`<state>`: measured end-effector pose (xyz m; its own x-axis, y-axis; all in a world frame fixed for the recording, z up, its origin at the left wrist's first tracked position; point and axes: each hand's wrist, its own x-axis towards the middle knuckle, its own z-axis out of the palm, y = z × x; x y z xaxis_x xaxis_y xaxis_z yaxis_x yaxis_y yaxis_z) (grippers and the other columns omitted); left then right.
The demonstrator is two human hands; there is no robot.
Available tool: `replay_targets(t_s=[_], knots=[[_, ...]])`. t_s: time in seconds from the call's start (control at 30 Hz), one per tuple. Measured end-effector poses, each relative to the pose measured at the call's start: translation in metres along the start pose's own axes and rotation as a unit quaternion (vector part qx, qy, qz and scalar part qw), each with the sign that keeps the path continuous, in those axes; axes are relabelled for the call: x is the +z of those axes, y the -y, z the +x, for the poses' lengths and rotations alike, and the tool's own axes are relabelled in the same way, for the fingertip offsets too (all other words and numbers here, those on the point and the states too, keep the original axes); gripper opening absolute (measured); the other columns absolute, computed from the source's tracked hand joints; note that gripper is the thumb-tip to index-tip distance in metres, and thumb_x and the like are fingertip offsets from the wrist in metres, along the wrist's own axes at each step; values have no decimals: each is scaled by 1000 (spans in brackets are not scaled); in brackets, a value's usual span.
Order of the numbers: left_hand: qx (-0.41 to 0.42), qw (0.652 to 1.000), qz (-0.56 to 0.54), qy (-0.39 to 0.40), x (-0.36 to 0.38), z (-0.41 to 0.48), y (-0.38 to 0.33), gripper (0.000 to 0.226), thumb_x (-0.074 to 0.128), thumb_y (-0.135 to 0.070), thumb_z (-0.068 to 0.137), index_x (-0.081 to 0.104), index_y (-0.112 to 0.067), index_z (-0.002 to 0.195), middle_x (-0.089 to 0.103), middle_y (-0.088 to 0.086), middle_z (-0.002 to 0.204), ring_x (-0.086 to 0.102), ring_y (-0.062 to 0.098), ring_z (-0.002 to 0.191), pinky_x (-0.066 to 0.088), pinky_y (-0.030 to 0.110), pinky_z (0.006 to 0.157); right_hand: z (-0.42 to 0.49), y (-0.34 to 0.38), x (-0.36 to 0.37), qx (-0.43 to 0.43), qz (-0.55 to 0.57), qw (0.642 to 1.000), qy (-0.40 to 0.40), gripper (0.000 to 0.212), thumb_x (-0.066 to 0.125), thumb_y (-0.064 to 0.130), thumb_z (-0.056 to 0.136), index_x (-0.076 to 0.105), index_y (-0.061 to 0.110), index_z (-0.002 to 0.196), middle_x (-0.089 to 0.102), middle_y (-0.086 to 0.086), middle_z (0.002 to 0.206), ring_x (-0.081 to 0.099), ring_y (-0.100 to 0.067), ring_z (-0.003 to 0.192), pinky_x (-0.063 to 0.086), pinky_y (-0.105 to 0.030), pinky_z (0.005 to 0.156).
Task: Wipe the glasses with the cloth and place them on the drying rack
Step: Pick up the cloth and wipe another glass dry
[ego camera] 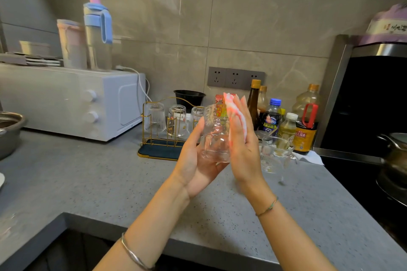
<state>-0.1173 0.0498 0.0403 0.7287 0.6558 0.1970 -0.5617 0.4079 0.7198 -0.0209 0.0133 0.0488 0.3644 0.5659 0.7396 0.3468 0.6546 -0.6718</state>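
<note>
left hand (193,167): curled round glass (217,136), above counter (110,182)
right hand (242,147): fingers straight, pressing cloth (228,97) on glass's right side
rack (158,149): far left, three upturned glasses (176,120)

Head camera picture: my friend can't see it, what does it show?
A person's left grip holds a clear glass above a grey counter while the right grip presses a pink-and-white cloth against it. Behind, a gold drying rack holds three upturned glasses.

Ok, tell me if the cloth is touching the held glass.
Touching: the head view shows the right hand pressing the cloth flat against the glass.
</note>
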Motion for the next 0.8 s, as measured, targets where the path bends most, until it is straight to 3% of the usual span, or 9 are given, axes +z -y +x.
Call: replay_targets(t_s=[0.13,0.23,0.37,0.43,0.57,0.7,0.8], knots=[[30,999,33,4,3,3,1,44,58,-45,84,68,-17,117,71,4,104,69,17,91,53,33,84,-13,-5,6,6,-2,1000,-3,45,40,42,99,35,42,143,23,22,157,16,5,145,20,-40,121],[20,999,26,-15,1,7,-3,53,55,-54,85,69,-15,118,72,7,106,69,21,93,52,36,88,-35,-8,14,-45,-42,998,23,45,38,43,99,28,59,140,16,18,160,10,-1,148,15,-37,122],[-13,1000,22,-7,-3,8,-9,69,52,-65,81,66,-14,125,66,8,124,65,22,110,48,37,96,-47,-20,15,-118,-135,982,60,49,39,36,101,28,38,148,11,13,162,0,-14,151,8,-41,122],[-17,999,28,4,-4,7,-11,67,47,-65,86,65,-15,126,65,7,126,64,21,112,47,37,97,-42,-21,13,-137,-162,976,58,51,40,29,101,26,41,149,9,16,162,-1,-17,151,7,-40,122],[-20,998,50,16,-9,7,-15,70,47,-65,85,58,-17,134,59,9,135,54,24,127,38,42,110,-35,-19,13,-162,-190,966,62,49,38,33,102,26,39,149,6,18,161,-2,-20,151,5,-38,123],[-21,999,39,13,-8,4,-13,61,50,-61,86,68,-16,122,66,10,124,64,23,112,46,40,102,-26,-13,11,-120,-176,975,60,47,37,39,101,34,31,147,10,8,163,-2,-13,151,5,-30,122],[-26,999,16,8,-9,3,-9,59,54,-59,85,70,-14,119,67,10,120,62,23,111,41,40,105,-17,-7,9,-84,-141,985,53,47,36,39,99,38,31,145,14,14,161,2,-5,149,10,-35,123]])
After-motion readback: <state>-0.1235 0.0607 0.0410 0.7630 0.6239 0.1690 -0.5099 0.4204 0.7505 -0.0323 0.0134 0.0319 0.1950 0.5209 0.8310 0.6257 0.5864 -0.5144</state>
